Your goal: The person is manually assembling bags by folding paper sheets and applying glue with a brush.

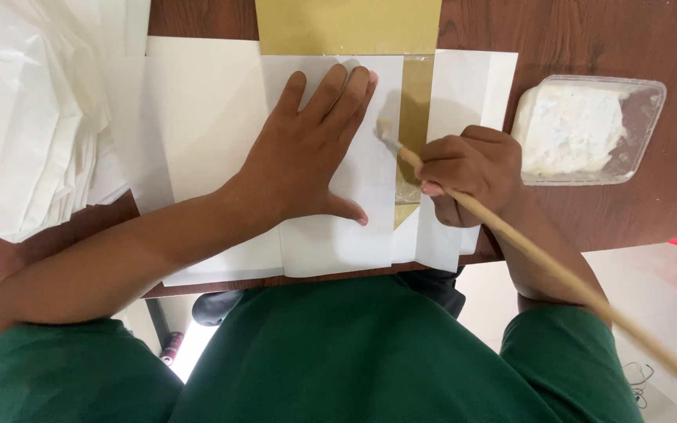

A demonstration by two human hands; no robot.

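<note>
Left hand [307, 153] flat on paper [338, 235]

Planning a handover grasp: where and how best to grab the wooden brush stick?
Probably the bare wooden shaft of the brush stick behind the right hand, coming from the right, across its long axis. The bristle tip sits on the gold strip beside the left hand, so that end is crowded.

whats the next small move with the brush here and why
Probably draw the brush down along the white sheet's right edge. Its tip sits near the top of that edge, and the left hand presses the sheet flat.
</note>
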